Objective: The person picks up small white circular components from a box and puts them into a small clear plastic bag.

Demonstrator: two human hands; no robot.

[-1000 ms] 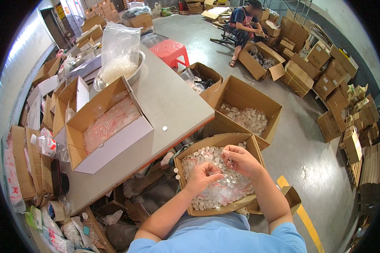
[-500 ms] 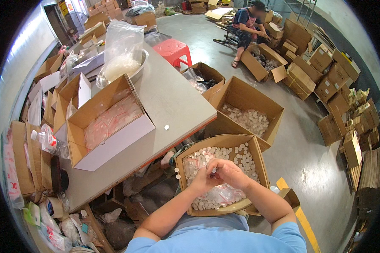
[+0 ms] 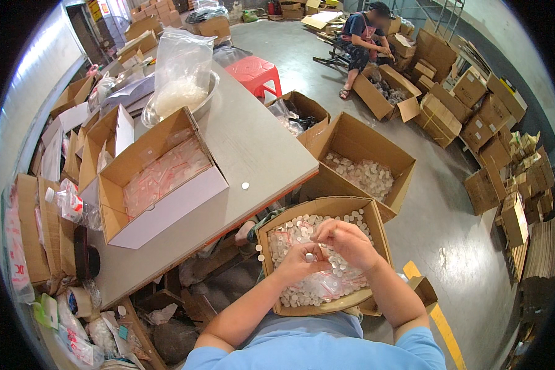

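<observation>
In my lap sits a cardboard box (image 3: pixel 383 237) filled with small round white discs (image 3: pixel 299 298) and some clear plastic bags with red edges (image 3: pixel 332 285). Above it, my left hand (image 3: pixel 296 264) is closed, with one white disc (image 3: pixel 309 256) showing between thumb and fingers. My right hand (image 3: pixel 350 244) hovers just up and to the right of it, fingertips drawn together. Whatever those right fingertips hold, if anything, is too small to make out. The two hands are apart.
A table (image 3: pixel 253 139) at left bears an open box (image 3: pixel 169 213) of flat clear bags, a metal bowl (image 3: pixel 208 102) and a lone disc (image 3: pixel 245 186). Beyond my lap stands another box (image 3: pixel 396 154) with bagged discs. A person (image 3: pixel 365 40) sits farther off, near stacked cartons.
My hands were together over the box; now they have separated. The right hand has lifted up and away, and the disc in my left hand shows more plainly.
</observation>
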